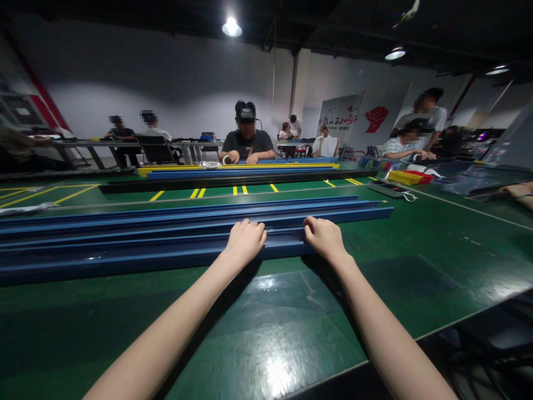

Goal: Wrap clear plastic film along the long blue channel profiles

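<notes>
Long blue U-shaped channels lie side by side across the green table. The nearest blue channel [166, 249] has its open side facing up and its right end by my right hand. My left hand [246, 240] is closed over this channel, a short way in from that end. Closed too, my right hand [326, 238] grips the same channel at its right end. The fingertips of both hands are partly hidden. Just beyond, another blue channel [366, 214] reaches farther right than the near one.
Yellow-taped green table [395, 300] runs to a front edge at lower right. Across it lie a black strip [200, 184] and a yellow channel [250, 166], with a person [247, 145] seated behind. A dark tray-like device [387, 190] and a yellow-red bin [406, 177] are at right.
</notes>
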